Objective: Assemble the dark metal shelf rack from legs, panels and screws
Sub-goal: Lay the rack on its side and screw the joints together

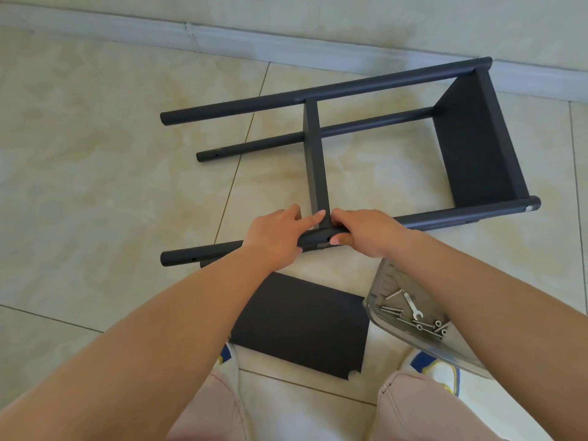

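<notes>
Hands, left (276,238) and right (366,232), grip the near leg (445,218); unscrewed, the middle panel (315,160) may slip from alignment.

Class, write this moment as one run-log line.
rack: on its side, floor | left hand: grips near leg | right hand: grips leg at middle panel | spare panel: loose

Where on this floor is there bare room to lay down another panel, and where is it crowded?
Bare tile lies left of the rack's open leg ends, out to the wall. A smaller bare patch lies between the rack's legs, between its two panels. It is crowded near the feet: loose panel, clear tray of screws, and both hands on the near leg.
</notes>
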